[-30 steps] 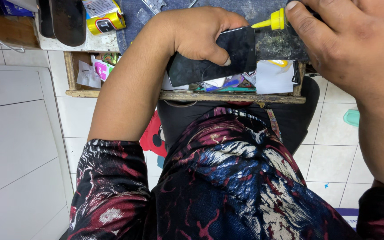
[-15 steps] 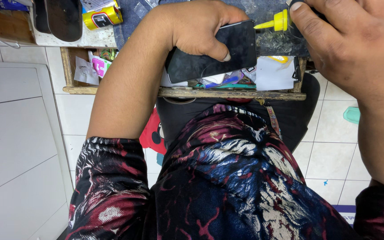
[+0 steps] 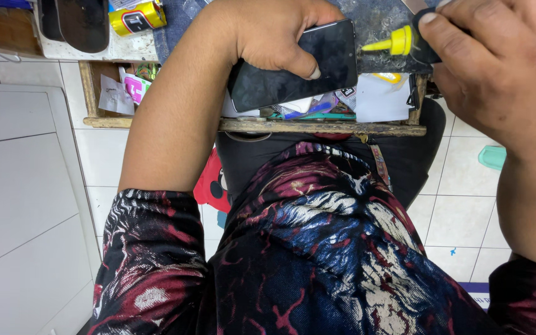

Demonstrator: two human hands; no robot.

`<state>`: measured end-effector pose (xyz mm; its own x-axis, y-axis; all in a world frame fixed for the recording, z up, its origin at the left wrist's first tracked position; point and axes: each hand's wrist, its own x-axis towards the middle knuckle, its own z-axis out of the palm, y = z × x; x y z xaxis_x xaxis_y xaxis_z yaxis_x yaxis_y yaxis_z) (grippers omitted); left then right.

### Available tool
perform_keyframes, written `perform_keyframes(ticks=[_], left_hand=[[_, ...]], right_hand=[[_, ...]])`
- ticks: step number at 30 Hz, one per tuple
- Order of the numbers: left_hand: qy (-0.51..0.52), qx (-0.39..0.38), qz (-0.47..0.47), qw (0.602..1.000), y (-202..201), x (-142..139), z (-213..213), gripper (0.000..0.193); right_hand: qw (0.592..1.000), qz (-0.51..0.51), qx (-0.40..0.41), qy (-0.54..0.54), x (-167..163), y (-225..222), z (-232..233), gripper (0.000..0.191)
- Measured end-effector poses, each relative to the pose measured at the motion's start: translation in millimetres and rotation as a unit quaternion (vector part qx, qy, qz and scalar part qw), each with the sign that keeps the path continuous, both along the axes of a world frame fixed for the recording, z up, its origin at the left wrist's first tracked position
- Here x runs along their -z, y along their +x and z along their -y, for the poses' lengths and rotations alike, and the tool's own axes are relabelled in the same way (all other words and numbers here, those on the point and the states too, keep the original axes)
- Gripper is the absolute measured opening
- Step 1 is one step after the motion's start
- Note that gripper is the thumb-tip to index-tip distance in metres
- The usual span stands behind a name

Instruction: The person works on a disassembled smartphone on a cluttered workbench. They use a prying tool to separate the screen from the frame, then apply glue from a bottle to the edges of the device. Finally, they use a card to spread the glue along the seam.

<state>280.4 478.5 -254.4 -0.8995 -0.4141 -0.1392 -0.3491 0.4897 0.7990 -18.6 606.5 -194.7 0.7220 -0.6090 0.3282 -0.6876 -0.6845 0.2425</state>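
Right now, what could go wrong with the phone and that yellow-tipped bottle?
The left hand holds the phone out past the wooden tray's edge, so it might slip and fall. The right hand points the bottle tip at the phone's edge, so a drop could land on the dark glass.

Short-sleeved shirt in a busy marbled print: dark navy and black ground, streaked with deep red, blue and off-white patches. Sleeves ending above the elbow on both sides, left sleeve mottled red and white, right sleeve darker with red veins. Bare forearms, left hand and right hand without rings, watch or gloves; short plain nails.
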Motion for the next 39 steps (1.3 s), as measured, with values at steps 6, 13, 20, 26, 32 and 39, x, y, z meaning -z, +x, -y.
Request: perform_keyframes(ticks=[6, 13, 20, 26, 32, 39], left_hand=[[0.01, -0.002, 0.016, 1.0, 2.6, 3.1, -1.6, 0.048], [0.027, -0.001, 0.01, 1.0, 3.1, 4.2, -2.8, 0.045], [0.034, 0.015, 0.006, 0.999, 4.9, 4.7, -0.4, 0.042], [0.074, 0.02, -0.021, 0.997, 6.4, 12.7, 1.3, 0.044], [0.061, 0.037, -0.064, 0.995, 10.0, 27.2, 5.0, 0.052], [-0.011, 0.026, -0.072, 0.997, 12.5, 48.0, 10.0, 0.06]], right_hand=[[1.0, -0.004, 0.005, -0.005, 5.1, 2.9, -6.6, 0.045], [1.0, -0.007, 0.002, -0.01, 7.1, 6.2, -8.1, 0.044], [1.0, -0.01, 0.004, -0.01, 8.1, 7.7, -9.9, 0.043], [1.0, -0.015, 0.005, -0.012, 9.1, 9.4, -10.9, 0.042], [1.0, -0.024, 0.005, -0.017, 12.7, 12.2, -13.0, 0.041], [0.999, -0.034, 0.006, -0.023, 16.4, 14.0, -15.6, 0.04]])
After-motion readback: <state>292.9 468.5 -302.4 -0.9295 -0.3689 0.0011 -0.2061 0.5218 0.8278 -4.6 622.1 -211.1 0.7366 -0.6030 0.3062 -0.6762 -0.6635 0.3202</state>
